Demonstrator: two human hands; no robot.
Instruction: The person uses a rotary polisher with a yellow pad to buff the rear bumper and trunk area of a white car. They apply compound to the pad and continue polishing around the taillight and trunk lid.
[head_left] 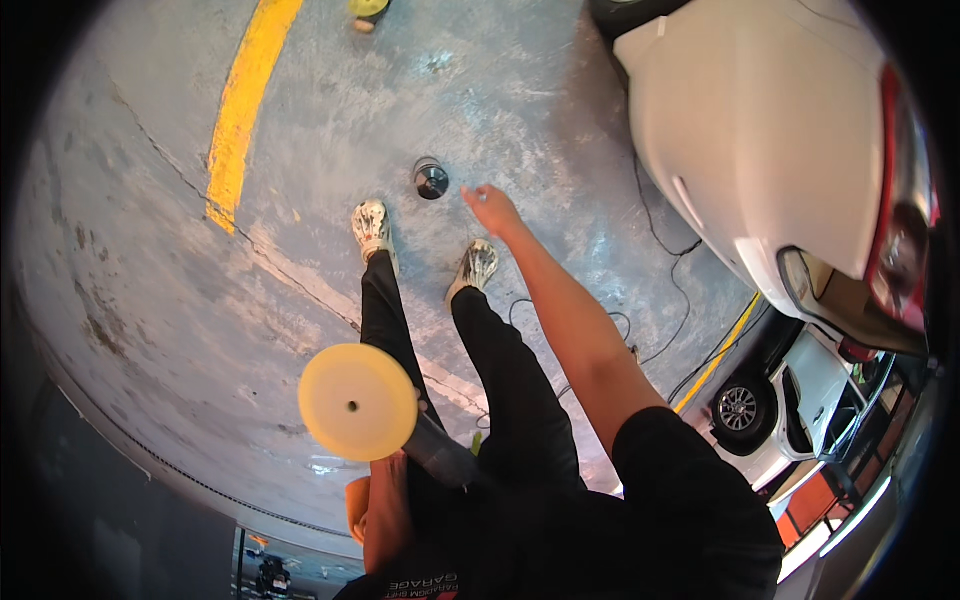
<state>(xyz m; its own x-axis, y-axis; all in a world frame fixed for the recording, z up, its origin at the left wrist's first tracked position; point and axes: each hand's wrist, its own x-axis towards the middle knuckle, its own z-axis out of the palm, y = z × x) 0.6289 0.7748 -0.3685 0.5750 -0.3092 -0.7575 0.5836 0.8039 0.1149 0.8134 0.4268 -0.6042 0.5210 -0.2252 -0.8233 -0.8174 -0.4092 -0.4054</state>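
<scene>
- Holding tight, the left hand has its grip around the dark grey handle of a polishing machine; only a bit of the hand shows behind the pad.
- On the front of the machine sits a round, pale yellow foam pad with a small dark hole in its middle. The flat face of the pad points up at the camera.
- The machine is low in the picture, close to the person's body and in front of the left leg.
- Reaching far out and down, the right hand is empty. Its grip is wide, with the fingers loose and spread, and it holds nothing.
- Just beside the right hand, on the floor, is a small round dark metal thing with a shiny rim. The hand is near it but not touching it.
- The person wears black trousers and white shoes with dark spots, and stands on a grey concrete floor.
- A thick yellow painted line runs across the floor on the left.
- A white car with a red tail light stands on the right.
- Thin black cables lie on the floor near the car.
</scene>
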